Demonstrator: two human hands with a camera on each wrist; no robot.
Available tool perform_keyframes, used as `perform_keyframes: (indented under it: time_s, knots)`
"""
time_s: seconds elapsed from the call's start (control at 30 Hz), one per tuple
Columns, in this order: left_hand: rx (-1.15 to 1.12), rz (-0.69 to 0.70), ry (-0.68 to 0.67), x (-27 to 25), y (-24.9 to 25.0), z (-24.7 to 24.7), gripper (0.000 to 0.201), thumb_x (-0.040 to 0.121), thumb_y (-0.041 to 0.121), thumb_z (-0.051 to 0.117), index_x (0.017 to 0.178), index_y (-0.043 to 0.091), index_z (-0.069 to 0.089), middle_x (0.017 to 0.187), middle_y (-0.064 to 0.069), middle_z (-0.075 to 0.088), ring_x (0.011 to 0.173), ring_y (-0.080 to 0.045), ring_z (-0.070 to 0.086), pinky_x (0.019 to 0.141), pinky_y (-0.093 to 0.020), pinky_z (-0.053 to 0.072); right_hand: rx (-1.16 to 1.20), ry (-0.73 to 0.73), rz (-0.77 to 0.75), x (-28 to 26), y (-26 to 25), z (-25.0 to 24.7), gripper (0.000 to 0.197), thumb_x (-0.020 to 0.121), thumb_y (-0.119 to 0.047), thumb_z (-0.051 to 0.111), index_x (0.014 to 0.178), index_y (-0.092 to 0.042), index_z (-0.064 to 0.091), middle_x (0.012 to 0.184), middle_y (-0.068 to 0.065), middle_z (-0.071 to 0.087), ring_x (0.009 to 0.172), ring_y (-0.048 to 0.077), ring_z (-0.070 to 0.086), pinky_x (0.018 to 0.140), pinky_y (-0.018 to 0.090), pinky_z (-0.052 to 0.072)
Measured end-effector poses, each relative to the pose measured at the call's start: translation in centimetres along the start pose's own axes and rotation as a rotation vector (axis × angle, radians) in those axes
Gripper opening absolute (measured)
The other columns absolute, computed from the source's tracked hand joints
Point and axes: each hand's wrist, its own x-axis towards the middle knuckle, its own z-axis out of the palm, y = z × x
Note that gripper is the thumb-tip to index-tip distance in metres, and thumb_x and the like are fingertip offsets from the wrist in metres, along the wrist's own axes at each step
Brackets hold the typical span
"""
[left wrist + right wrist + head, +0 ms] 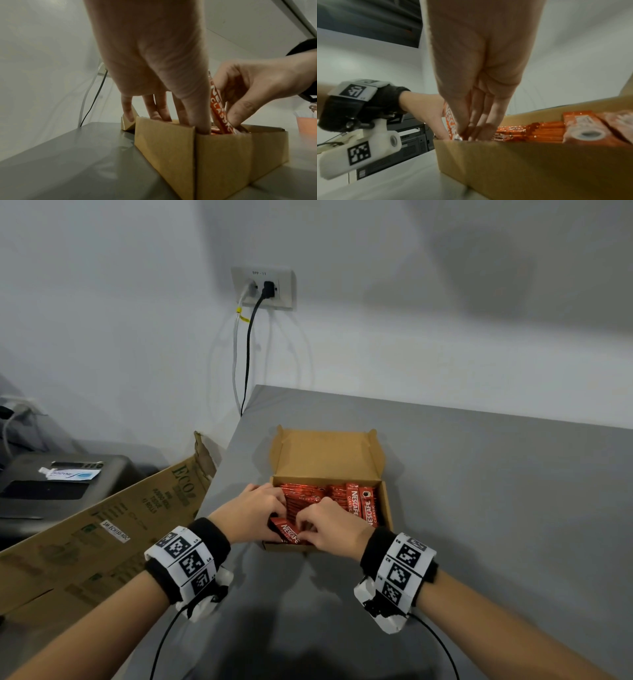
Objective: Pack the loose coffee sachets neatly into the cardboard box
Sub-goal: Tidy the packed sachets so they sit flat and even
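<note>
An open cardboard box [328,455] stands on the grey table, its lid folded back, with rows of red coffee sachets [359,503] inside. Both hands meet at its near left corner. My right hand [317,525] pinches a tilted red sachet [285,530] between thumb and fingers; the left wrist view shows that sachet [221,115] standing steeply in the box [223,155]. My left hand [270,508] reaches in beside it, its fingers [159,108] straight down among the sachets. In the right wrist view my right hand [476,132] is next to packed sachets [539,132].
A large printed cardboard sheet [102,529] leans against the table's left edge, with a dark printer [51,487] behind it. Cables hang from a wall socket [263,289] beyond the table. Bare grey tabletop [496,508] lies right of the box.
</note>
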Motion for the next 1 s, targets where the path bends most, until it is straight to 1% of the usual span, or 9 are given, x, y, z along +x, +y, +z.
perform_keyframes:
  time_s: [0.1, 0.33, 0.47, 0.53, 0.67, 0.77, 0.87, 0.93, 1.0]
  knots:
    - [-0.006, 0.002, 0.006, 0.2, 0.1, 0.1, 0.031, 0.077, 0.049, 0.066, 0.090, 0.020, 0.070, 0.108, 0.012, 0.052, 0.109, -0.007, 0.044, 0.098, -0.029, 0.028, -0.055, -0.055, 0.017, 0.3, -0.5, -0.4, 0.015, 0.089, -0.013, 0.059, 0.099, -0.006, 0.067, 0.099, 0.016, 0.067, 0.099, 0.029, 0.060, 0.091, 0.037, 0.047]
    - [0.012, 0.023, 0.028, 0.1, 0.2, 0.0, 0.029, 0.079, 0.045, 0.065, 0.095, 0.022, 0.071, 0.111, 0.011, 0.053, 0.108, -0.006, 0.045, 0.098, -0.028, 0.030, -0.320, -0.150, -0.014, 1.4, -2.2, -1.3, 0.016, 0.086, -0.002, 0.053, 0.094, 0.000, 0.067, 0.098, 0.018, 0.065, 0.090, 0.033, 0.061, 0.070, 0.032, 0.041]
    - [-0.003, 0.043, 0.005, 0.1, 0.2, -0.1, 0.030, 0.078, 0.044, 0.066, 0.099, 0.022, 0.069, 0.112, 0.010, 0.054, 0.105, -0.006, 0.047, 0.096, -0.026, 0.032, -0.392, -0.174, -0.034, 1.4, -2.5, -0.8, 0.015, 0.085, -0.003, 0.055, 0.094, -0.001, 0.067, 0.097, 0.018, 0.065, 0.089, 0.034, 0.061, 0.073, 0.035, 0.045]
    - [-0.037, 0.059, -0.023, 0.1, 0.3, -0.5, 0.031, 0.076, 0.044, 0.068, 0.094, 0.020, 0.071, 0.107, 0.008, 0.057, 0.097, -0.007, 0.051, 0.090, -0.023, 0.038, -0.389, -0.181, -0.024, 1.5, -2.5, -0.7, 0.014, 0.085, -0.002, 0.055, 0.093, -0.001, 0.067, 0.097, 0.018, 0.066, 0.089, 0.035, 0.062, 0.075, 0.036, 0.047]
    - [-0.142, 0.068, -0.051, 0.2, 0.2, -1.4, 0.026, 0.071, 0.045, 0.071, 0.074, 0.019, 0.070, 0.085, 0.006, 0.064, 0.075, -0.008, 0.056, 0.071, -0.020, 0.046, -0.372, -0.149, -0.007, 1.5, -2.5, -0.5, 0.016, 0.086, -0.003, 0.054, 0.097, 0.002, 0.064, 0.100, 0.020, 0.064, 0.092, 0.036, 0.061, 0.075, 0.037, 0.046]
    - [-0.054, 0.107, -0.074, 0.2, 0.8, -1.3, 0.013, 0.078, 0.031, 0.069, 0.072, 0.019, 0.071, 0.076, 0.008, 0.068, 0.063, -0.003, 0.052, 0.070, -0.011, 0.035, -0.332, -0.136, 0.007, 1.4, -2.2, -0.5, 0.013, 0.084, -0.002, 0.056, 0.090, 0.002, 0.066, 0.094, 0.019, 0.066, 0.089, 0.035, 0.062, 0.072, 0.035, 0.045]
    - [0.113, 0.103, -0.076, 0.0, 1.3, -1.0, 0.015, 0.084, 0.031, 0.060, 0.085, 0.024, 0.073, 0.087, 0.012, 0.069, 0.077, -0.004, 0.053, 0.087, -0.019, 0.027, -0.257, -0.158, 0.040, 1.2, -1.6, -1.2, 0.011, 0.080, -0.006, 0.066, 0.088, -0.001, 0.071, 0.092, 0.015, 0.069, 0.086, 0.030, 0.064, 0.075, 0.032, 0.050]
    - [0.203, 0.102, -0.083, 0.0, 1.8, -0.8, 0.019, 0.085, 0.030, 0.055, 0.089, 0.024, 0.072, 0.091, 0.010, 0.069, 0.087, -0.010, 0.055, 0.087, -0.023, 0.024, -0.236, -0.176, 0.049, 1.0, -1.4, -1.6, 0.008, 0.078, -0.005, 0.069, 0.085, -0.001, 0.072, 0.091, 0.014, 0.071, 0.085, 0.028, 0.065, 0.074, 0.031, 0.051]
    - [0.292, 0.114, -0.084, 0.3, 2.2, -0.7, 0.021, 0.085, 0.028, 0.052, 0.086, 0.023, 0.072, 0.090, 0.008, 0.069, 0.087, -0.013, 0.054, 0.081, -0.024, 0.020, -0.257, -0.173, 0.047, 0.9, -1.5, -1.6, 0.007, 0.080, -0.003, 0.066, 0.084, 0.000, 0.071, 0.091, 0.015, 0.070, 0.085, 0.029, 0.065, 0.074, 0.031, 0.049]
